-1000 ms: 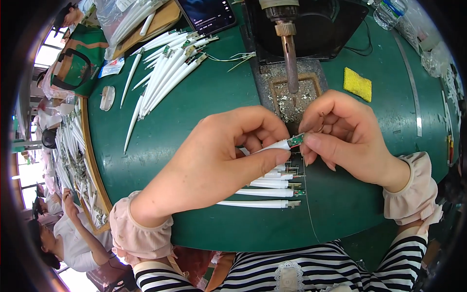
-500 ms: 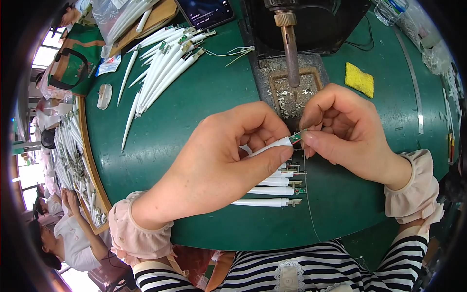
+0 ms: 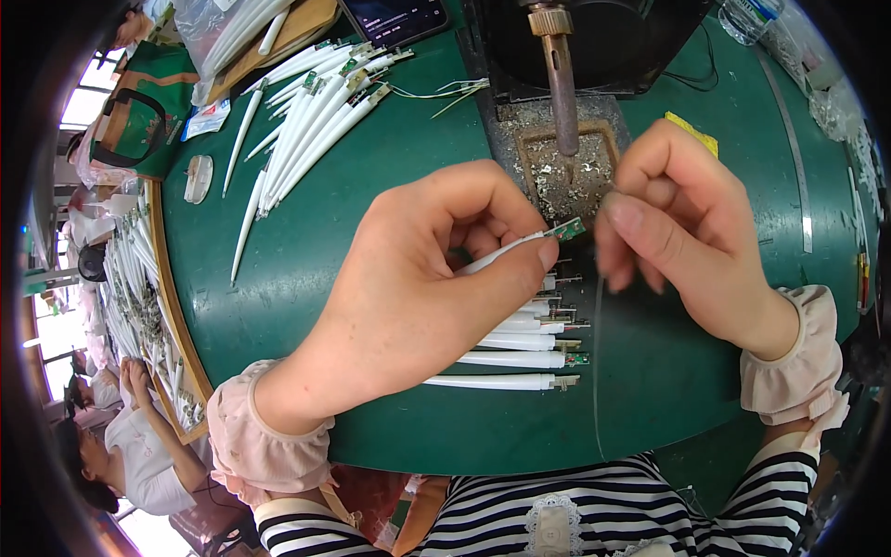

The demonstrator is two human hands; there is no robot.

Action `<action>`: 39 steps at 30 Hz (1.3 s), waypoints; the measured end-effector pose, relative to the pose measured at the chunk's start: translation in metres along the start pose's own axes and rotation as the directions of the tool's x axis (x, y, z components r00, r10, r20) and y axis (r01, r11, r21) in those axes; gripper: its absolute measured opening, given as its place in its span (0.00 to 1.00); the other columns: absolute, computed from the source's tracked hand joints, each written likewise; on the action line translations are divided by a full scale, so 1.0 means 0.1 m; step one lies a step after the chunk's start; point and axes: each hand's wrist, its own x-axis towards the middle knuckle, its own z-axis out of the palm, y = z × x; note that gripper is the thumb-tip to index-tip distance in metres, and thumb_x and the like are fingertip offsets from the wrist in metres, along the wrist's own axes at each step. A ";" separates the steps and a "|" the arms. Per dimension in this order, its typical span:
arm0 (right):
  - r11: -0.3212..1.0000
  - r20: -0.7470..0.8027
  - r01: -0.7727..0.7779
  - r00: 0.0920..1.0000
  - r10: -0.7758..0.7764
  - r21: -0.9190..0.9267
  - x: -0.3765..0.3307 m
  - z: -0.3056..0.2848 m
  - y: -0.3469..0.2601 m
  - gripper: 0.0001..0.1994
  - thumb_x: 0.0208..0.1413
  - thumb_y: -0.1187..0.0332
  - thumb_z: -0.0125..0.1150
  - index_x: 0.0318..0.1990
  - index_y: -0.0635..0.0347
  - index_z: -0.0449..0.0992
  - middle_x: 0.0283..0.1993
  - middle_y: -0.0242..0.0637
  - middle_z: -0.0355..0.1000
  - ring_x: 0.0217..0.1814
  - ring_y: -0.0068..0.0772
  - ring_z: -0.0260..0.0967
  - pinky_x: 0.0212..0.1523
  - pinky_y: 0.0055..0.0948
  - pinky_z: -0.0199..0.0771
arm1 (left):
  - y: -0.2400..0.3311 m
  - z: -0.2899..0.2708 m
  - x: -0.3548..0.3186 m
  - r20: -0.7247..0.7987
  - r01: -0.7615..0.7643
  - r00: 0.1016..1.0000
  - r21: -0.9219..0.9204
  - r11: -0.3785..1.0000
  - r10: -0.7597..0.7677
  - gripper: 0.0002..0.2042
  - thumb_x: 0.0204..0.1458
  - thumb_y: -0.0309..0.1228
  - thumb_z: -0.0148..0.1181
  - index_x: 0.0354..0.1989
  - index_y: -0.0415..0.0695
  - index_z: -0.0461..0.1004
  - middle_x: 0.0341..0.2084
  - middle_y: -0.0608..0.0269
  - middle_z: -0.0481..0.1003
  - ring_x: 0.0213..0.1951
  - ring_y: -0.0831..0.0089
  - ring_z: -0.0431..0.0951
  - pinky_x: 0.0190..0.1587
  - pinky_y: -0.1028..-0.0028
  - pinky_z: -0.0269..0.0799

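Observation:
My left hand [image 3: 418, 278] is closed around a white tapered stick [image 3: 506, 251], with a small green circuit board [image 3: 567, 229] poking out past the thumb and forefinger. Just right of that board, my right hand [image 3: 682, 232] is pinched, its lower fingers slightly blurred. A thin pale wire [image 3: 597, 371] hangs from below those fingers to the table's near edge. Under my left hand lies a row of similar white sticks [image 3: 506, 359], their board ends pointing right. Above both hands a soldering iron [image 3: 561, 93] points down over a debris-strewn tray [image 3: 613, 139].
A pile of white sticks [image 3: 316, 139] lies at the far left, near a phone [image 3: 394, 20]. Behind my right hand is a yellow sponge [image 3: 694, 133]. A metal ruler [image 3: 791, 148] and a bottle [image 3: 745, 20] lie right. A co-worker [image 3: 148, 450] sits at left.
My right hand has drawn up and right, away from the circuit board, partly covering the sponge. The wire shifted with it. My left hand still holds the stick, its board now tilted slightly higher.

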 end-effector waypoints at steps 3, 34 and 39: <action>0.983 0.043 0.013 0.999 -0.005 -0.183 0.04 -0.01 -0.06 0.08 0.56 0.67 0.48 0.35 0.62 0.59 0.23 0.33 0.66 0.20 0.16 0.62 0.18 0.12 0.60 | -0.02 -0.02 0.04 -0.015 -0.018 1.000 0.037 0.999 0.018 0.04 0.46 0.19 0.55 0.29 0.38 0.68 0.24 0.69 0.69 0.25 0.87 0.65 0.27 0.87 0.59; 0.994 -0.086 0.109 0.990 -0.110 -0.023 0.07 0.09 0.07 0.08 0.55 0.69 0.49 0.30 0.60 0.58 0.21 0.35 0.67 0.16 0.16 0.61 0.14 0.10 0.52 | -0.06 0.00 0.14 -0.106 -0.138 0.985 0.019 0.990 0.139 0.02 0.48 0.25 0.55 0.29 0.41 0.68 0.21 0.71 0.70 0.20 0.89 0.63 0.20 0.89 0.53; 0.992 -0.104 0.112 0.988 -0.117 -0.058 0.07 0.09 0.04 0.07 0.54 0.70 0.50 0.31 0.60 0.58 0.21 0.35 0.67 0.17 0.16 0.61 0.15 0.10 0.54 | -0.03 0.01 0.12 -0.119 -0.173 0.978 -0.004 0.985 0.171 0.03 0.48 0.24 0.55 0.30 0.40 0.69 0.21 0.69 0.70 0.21 0.89 0.63 0.20 0.89 0.54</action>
